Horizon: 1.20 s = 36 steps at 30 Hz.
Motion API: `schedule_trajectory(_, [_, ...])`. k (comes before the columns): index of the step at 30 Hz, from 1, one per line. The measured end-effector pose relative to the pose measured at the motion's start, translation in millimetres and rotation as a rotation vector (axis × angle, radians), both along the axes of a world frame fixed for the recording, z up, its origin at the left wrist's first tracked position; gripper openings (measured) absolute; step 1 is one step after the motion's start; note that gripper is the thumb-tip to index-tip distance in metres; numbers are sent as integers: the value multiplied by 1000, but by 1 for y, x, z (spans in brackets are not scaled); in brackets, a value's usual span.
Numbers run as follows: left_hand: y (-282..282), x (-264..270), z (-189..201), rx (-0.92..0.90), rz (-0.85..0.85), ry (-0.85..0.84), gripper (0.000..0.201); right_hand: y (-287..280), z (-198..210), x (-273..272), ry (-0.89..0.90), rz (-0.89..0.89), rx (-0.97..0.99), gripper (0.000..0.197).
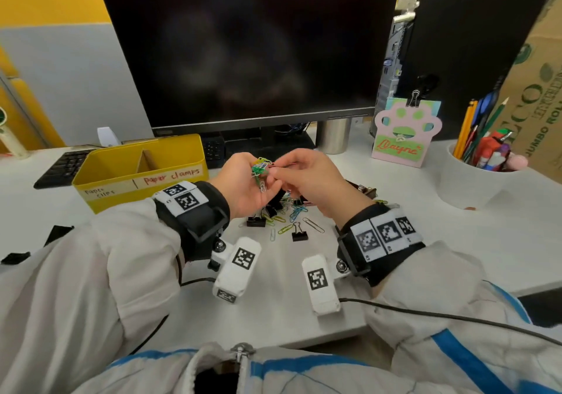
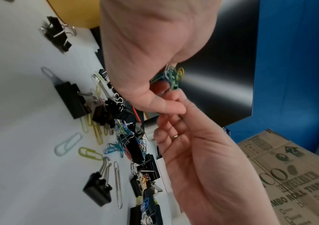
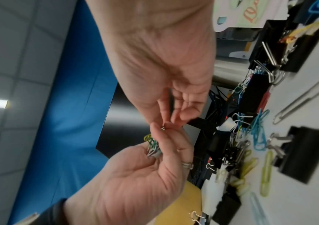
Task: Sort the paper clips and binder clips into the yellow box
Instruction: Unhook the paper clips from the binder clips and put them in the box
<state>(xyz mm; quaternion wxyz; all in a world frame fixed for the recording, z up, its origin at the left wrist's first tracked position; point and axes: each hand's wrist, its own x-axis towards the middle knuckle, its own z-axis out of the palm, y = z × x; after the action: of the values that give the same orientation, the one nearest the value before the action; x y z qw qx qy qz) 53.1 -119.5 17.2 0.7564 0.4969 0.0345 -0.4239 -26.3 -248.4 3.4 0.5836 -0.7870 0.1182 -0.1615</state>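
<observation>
Left hand [image 1: 246, 180] fingers clenched round tangled paper clips [image 1: 261, 169], bunch's long axis roughly vertical. Right hand [image 1: 307, 177] fingers pinch it from right. Loose clips [image 1: 292, 217] on worktop [image 1: 395, 241] below fingers; yellow box [image 1: 137, 177] to left.

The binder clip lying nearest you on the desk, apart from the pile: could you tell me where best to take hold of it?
Probably by the wire handles. The binder clip lies flat on the desk, its two handles folded together and pointing away from you, the black body nearer. Come from above and pinch the handles from their two sides; nothing touches them.
</observation>
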Motion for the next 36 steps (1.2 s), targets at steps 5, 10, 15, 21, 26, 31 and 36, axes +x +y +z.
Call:
schedule_trajectory(5, [-1,0,-5,53,-2,69,33,4,0,0,-15,101,-277,10])
schedule_trajectory(10, [-13,2,-10,325,32,-177,23,1,0,0,51,112,-304,7])
schedule_trajectory(15, [-23,8,-8,683,-45,-762,12,-7,-4,2,230,-58,-379,21])
schedule_trajectory(21, [-8,8,-15,929,-424,-1389,40,-6,-1,-3,515,37,-544,33])
schedule_trajectory(26, [-11,10,-12,1207,-455,-1482,36,-7,-2,0,555,37,-659,30])
schedule_trajectory(31, [-7,17,-7,1197,-308,-1187,28,-9,-1,0,550,7,-716,21])
schedule_trajectory(36, [2,11,4,558,-144,-226,52,-13,-3,-2,249,-154,-428,15])
